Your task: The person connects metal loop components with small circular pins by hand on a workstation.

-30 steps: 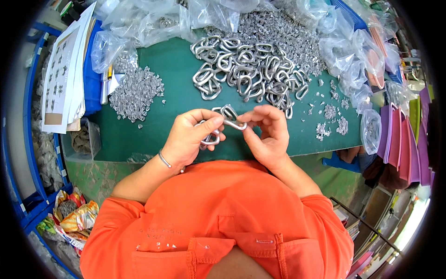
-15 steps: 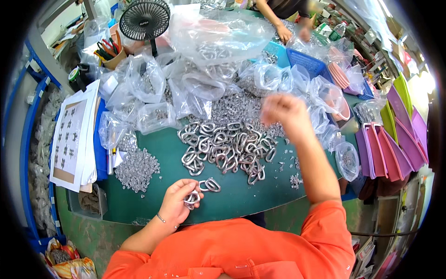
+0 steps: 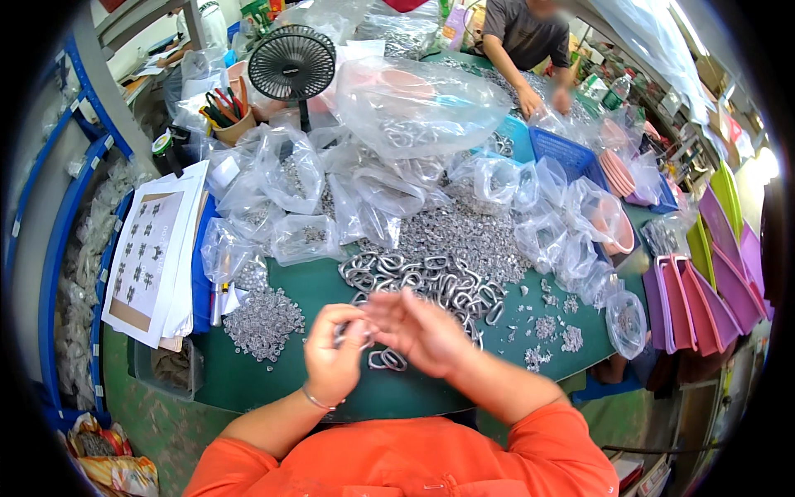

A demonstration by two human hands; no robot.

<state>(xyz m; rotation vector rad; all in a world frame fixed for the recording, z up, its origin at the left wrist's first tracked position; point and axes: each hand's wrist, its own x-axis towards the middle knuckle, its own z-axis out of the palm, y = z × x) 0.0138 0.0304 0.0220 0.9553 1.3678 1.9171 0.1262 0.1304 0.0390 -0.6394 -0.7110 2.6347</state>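
My left hand [image 3: 333, 352] is closed around bent silver metal links, partly hidden by its fingers. Meeting it from the right, my right hand [image 3: 418, 331] is blurred, its fingertips at the left hand's thumb; whether it pinches a small piece cannot be seen. Just below the hands, a pair of loose metal links [image 3: 387, 359] lies on the green tabletop [image 3: 273, 385]. Beyond them spreads a heap of the same links [image 3: 464, 290], partly covered by my right hand. Small clear plastic pieces [image 3: 489, 240] form a large pile behind that heap, and another clear-piece pile [image 3: 263, 323] sits at the left.
Clear plastic bags [image 3: 422, 108] crowd the back, beside a black fan [image 3: 291, 66] and a blue basket [image 3: 566, 156]. Printed sheets [image 3: 149, 257] stand at the left. Pink and purple bins [image 3: 687, 302] stand right. Across the table, a co-worker's hands [image 3: 542, 101] are busy.
My right hand has come back from the clear-piece pile to my left hand. My left hand has turned and lifted slightly, still holding links. The whole view has shifted.
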